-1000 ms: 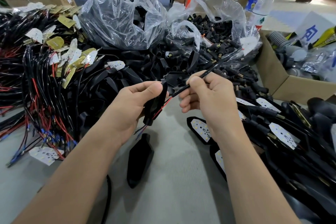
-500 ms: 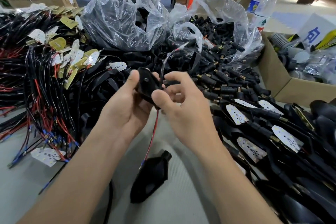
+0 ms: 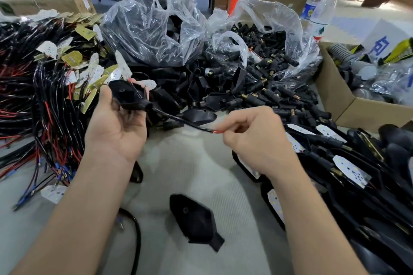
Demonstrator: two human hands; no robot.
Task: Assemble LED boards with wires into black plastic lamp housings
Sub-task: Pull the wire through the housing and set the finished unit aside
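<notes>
While the left hand (image 3: 116, 127) is cupping a housing (image 3: 126, 96) from below, thumb and curled fingers clamping its broad body, the right hand (image 3: 254, 138) is pinching the red end of the wire (image 3: 172, 117) between thumb and forefinger, other fingers folded in. That wire is running taut out of the housing's neck across to the pinch, both held above the table (image 3: 190, 174). By the look of it the housing is light, rigid and smooth-skinned; it is probably slipping easiest at the tapered neck, so the wide body is serving best. The wire is looking thin and limp; pulling on the black sheath seems safer than on the red lead, since a board's solder joints are likely fragile. With the open face pointing away, a seated board is not showing. Fingertips are hiding the wire tip. Blur is smearing the white piece above the housing; cannot tell whether it belongs. Nearer, a spare housing (image 3: 194, 221) is lying flat, wired boards (image 3: 51, 87) heaping left, finished units (image 3: 335, 163) right.
</notes>
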